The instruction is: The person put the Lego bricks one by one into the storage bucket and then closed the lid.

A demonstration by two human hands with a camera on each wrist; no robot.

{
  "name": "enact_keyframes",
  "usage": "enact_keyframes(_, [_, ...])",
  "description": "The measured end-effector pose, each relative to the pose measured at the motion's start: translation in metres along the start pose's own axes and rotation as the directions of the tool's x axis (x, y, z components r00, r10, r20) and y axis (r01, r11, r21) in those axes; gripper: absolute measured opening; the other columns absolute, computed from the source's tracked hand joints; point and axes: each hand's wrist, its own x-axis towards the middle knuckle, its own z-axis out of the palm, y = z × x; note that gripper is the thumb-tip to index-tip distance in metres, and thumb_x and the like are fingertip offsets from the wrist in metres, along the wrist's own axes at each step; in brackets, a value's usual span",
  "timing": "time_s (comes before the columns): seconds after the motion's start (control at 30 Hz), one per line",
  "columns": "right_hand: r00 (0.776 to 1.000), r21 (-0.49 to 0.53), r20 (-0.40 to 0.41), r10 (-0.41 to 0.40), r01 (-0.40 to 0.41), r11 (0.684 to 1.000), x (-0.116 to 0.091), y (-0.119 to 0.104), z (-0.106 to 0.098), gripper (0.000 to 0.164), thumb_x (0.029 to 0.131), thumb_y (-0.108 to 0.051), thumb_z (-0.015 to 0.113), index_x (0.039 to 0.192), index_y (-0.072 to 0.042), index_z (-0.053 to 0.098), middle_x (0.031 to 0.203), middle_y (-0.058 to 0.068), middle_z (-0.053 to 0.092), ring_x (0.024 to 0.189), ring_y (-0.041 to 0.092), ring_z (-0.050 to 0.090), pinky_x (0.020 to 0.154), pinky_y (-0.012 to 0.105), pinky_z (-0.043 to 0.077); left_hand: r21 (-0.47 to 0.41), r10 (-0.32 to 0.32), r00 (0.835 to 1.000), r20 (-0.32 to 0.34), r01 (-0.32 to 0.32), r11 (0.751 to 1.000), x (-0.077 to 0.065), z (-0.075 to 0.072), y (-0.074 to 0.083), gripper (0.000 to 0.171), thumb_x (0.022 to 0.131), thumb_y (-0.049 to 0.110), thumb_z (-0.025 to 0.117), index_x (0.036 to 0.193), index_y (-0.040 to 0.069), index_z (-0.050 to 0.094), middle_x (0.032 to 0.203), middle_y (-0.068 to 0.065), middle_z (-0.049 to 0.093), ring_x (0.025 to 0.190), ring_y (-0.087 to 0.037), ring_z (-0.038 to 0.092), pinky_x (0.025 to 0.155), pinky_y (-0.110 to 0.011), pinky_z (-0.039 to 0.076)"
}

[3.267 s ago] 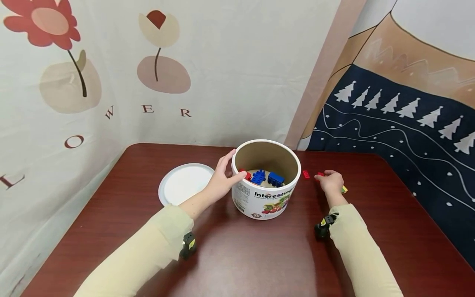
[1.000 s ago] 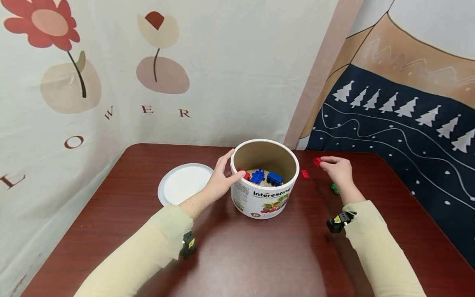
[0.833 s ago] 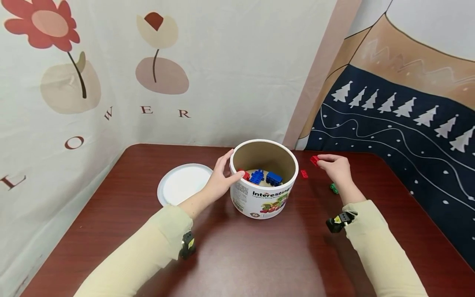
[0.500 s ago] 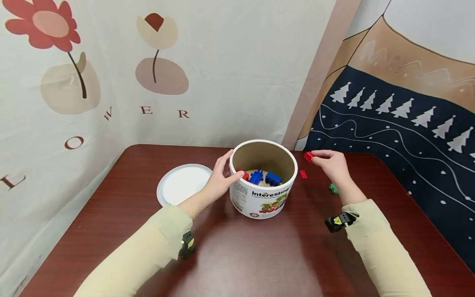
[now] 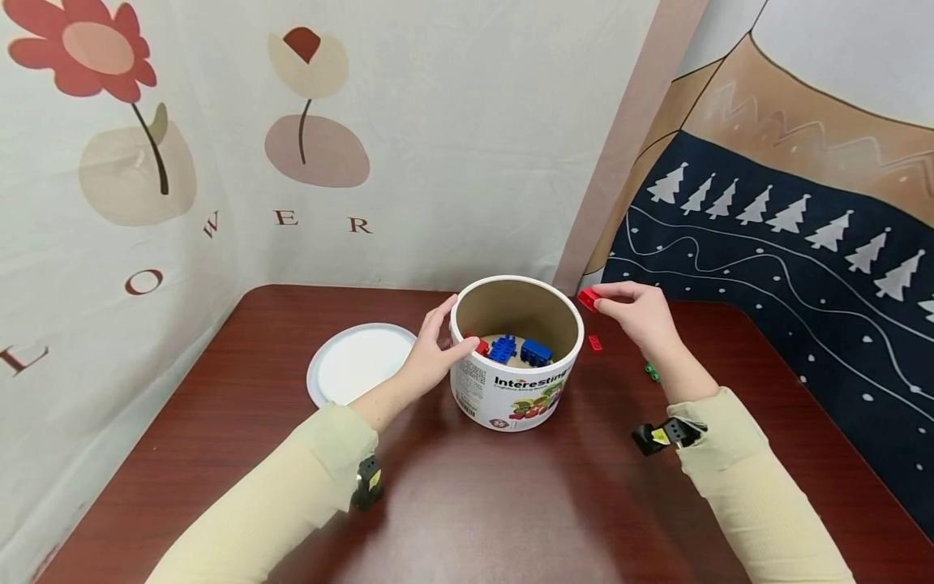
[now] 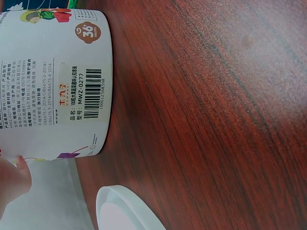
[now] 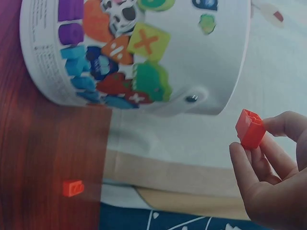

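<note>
My left hand [image 5: 430, 357] holds the left side of a white round bucket [image 5: 477, 393], its thumb across the rim; in the left wrist view part of that hand [image 6: 13, 178] touches the bucket wall. Inside lie two blue toy bricks [image 5: 536, 353] and a red toy brick [image 5: 481, 346], partly hidden by the thumb. My right hand [image 5: 642, 318] pinches another red building brick [image 5: 588, 298] just right of the bucket's rim, above the table. The right wrist view shows this brick [image 7: 250, 130] between thumb and fingertips, its hollow side visible.
A small red brick [image 5: 595, 343] lies right of the bucket. A green piece [image 5: 652, 371] is partly hidden by the right forearm. The white lid [image 5: 357, 361] rests on the brown table [image 5: 481, 511] to the left. Printed cloths [image 5: 467, 146] hang behind.
My right hand has picked up the red brick from the table and carried it up and left toward the bucket. The left hand keeps its place on the bucket.
</note>
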Motion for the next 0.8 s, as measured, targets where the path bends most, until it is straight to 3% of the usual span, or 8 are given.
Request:
enact_keyframes(0.23, [0.999, 0.018, 0.036, -0.018, 0.018, 1.0, -0.002, -0.01, 0.007, 0.034, 0.09, -0.018, 0.059, 0.12, -0.002, 0.062, 0.121, 0.019, 0.06, 0.106, 0.024, 0.05, 0.081, 0.023, 0.047, 0.019, -0.007, 1.0, -0.002, 0.007, 1.0, 0.0, 0.0, 0.0, 0.074, 0.088, 0.015, 0.064, 0.149, 0.012, 0.022, 0.149, -0.014, 0.023, 0.136, -0.03, 0.03, 0.111, -0.046, 0.033])
enact_keyframes(0.47, [0.994, 0.012, 0.102, -0.042, 0.041, 0.999, -0.006, -0.021, 0.021, 0.033, 0.089, -0.018, 0.062, 0.119, -0.004, 0.064, 0.119, 0.018, 0.062, 0.101, 0.026, 0.054, 0.071, 0.019, 0.051, 0.0, -0.016, 1.0, -0.002, 0.016, 1.0, 0.0, 0.0, -0.001, 0.075, 0.087, 0.014, 0.064, 0.149, 0.011, 0.021, 0.15, -0.015, 0.021, 0.137, -0.033, 0.029, 0.112, -0.047, 0.031])
enact_keyframes(0.63, [0.989, 0.009, 0.136, -0.06, 0.059, 0.998, -0.009, -0.027, 0.031, 0.032, 0.089, -0.018, 0.063, 0.118, -0.005, 0.065, 0.118, 0.018, 0.061, 0.102, 0.026, 0.054, 0.076, 0.025, 0.052, -0.002, -0.029, 1.0, -0.001, 0.029, 1.0, 0.001, 0.0, 0.0, 0.077, 0.087, 0.012, 0.064, 0.149, 0.008, 0.019, 0.151, -0.016, 0.02, 0.137, -0.034, 0.029, 0.112, -0.047, 0.031])
enact_keyframes(0.8, [0.984, 0.026, 0.155, -0.082, 0.079, 0.997, -0.009, -0.03, 0.037, 0.031, 0.088, -0.015, 0.063, 0.116, -0.004, 0.065, 0.118, 0.018, 0.062, 0.101, 0.025, 0.051, 0.075, 0.021, 0.05, 0.014, -0.022, 1.0, -0.002, 0.022, 1.0, 0.001, 0.001, 0.0, 0.076, 0.087, 0.014, 0.064, 0.149, 0.009, 0.021, 0.149, -0.014, 0.024, 0.135, -0.031, 0.033, 0.111, -0.045, 0.033])
